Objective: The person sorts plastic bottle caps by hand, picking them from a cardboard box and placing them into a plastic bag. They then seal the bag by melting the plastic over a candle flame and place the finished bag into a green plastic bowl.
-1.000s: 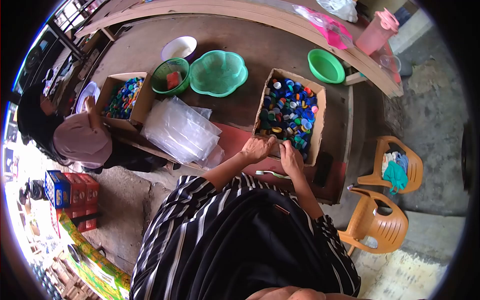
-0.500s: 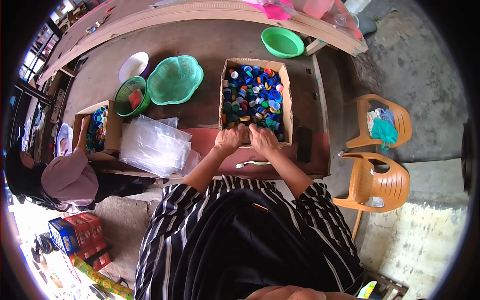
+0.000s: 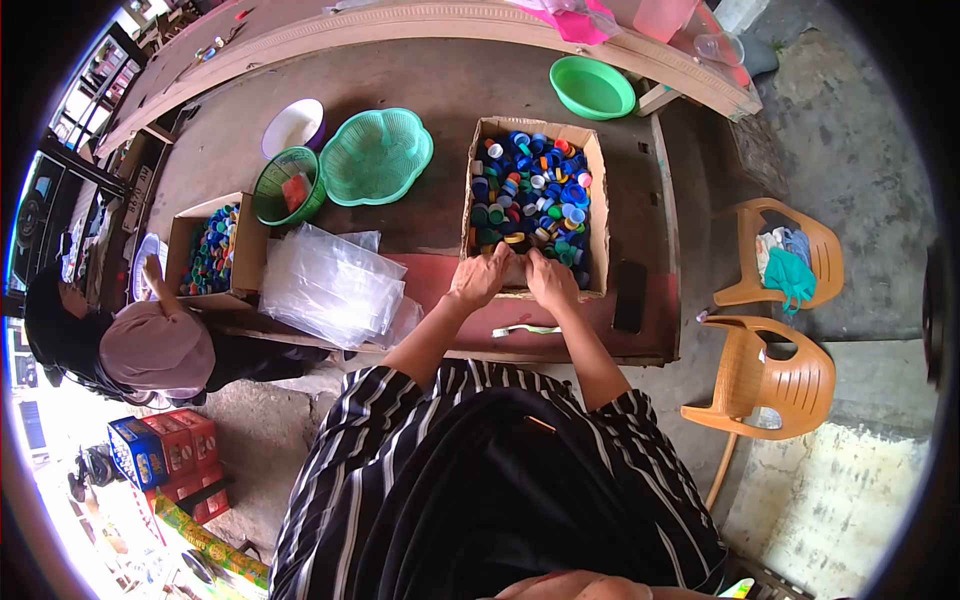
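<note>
A cardboard box (image 3: 597,200) full of mixed bottle caps (image 3: 540,190), many of them blue, stands in front of me on the table. My left hand (image 3: 482,275) is at the box's near edge, its fingers bent over the rim. Just to its right, my right hand (image 3: 551,280) has closed fingers at the same edge. What either hand pinches is too small to make out. Below the hands, a green and white toothbrush (image 3: 527,330) lies on the red surface, and a dark phone-like slab (image 3: 629,297) lies right of the box.
Clear plastic bags (image 3: 335,285) lie left of the box, near a green scalloped basket (image 3: 376,157). A green basin (image 3: 592,88) sits at the back. At far left a co-worker (image 3: 158,345) sits by another cap box (image 3: 250,245). Orange chairs (image 3: 790,375) stand at right.
The whole view has shifted, so the table things appear farther right. My hands remain at the box's near edge. The co-worker's hand has left the other box and is now beside the white-and-purple basin.
</note>
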`<state>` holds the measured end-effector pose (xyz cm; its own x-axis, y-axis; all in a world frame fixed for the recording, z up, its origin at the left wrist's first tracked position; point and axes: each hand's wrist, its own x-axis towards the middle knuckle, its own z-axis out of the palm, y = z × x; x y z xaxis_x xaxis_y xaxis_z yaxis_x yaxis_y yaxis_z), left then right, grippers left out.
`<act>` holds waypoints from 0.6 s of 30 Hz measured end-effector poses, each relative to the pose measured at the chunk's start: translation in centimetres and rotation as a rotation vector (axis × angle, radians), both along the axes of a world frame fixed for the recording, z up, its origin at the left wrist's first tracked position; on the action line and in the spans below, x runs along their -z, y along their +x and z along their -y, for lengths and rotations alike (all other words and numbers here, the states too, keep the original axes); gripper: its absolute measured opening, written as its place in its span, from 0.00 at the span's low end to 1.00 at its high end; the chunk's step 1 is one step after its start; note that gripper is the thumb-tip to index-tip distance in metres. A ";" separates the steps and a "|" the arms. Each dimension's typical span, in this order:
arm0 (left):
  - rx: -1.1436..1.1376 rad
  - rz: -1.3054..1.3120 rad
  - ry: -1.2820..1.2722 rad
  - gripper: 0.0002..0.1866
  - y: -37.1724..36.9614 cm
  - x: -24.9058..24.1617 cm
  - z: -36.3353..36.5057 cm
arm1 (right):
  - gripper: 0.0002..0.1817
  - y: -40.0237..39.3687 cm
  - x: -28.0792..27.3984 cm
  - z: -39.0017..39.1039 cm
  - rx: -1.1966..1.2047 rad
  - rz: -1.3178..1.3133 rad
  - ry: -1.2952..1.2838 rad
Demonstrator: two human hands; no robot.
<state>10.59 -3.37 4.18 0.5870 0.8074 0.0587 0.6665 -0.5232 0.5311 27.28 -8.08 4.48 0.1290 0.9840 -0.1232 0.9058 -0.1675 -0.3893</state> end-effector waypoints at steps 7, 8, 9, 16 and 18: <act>0.007 0.263 0.025 0.10 -0.3 -0.4 -0.4 | 0.18 0.6 0.7 0.3 0.033 -0.170 -0.009; -0.023 0.181 -0.092 0.10 -0.3 -0.9 -0.2 | 0.19 0.7 0.9 0.2 0.027 -0.186 0.004; 0.011 0.196 0.050 0.11 -0.5 -1.2 0.0 | 0.19 0.9 1.2 0.0 0.018 -0.201 0.018; 0.162 0.188 0.425 0.23 -1.2 -2.3 2.5 | 0.19 1.3 2.1 -0.4 0.075 -0.278 0.003; 0.129 0.153 0.359 0.22 -1.1 -1.0 2.1 | 0.20 1.6 2.3 -1.1 0.076 -0.320 0.009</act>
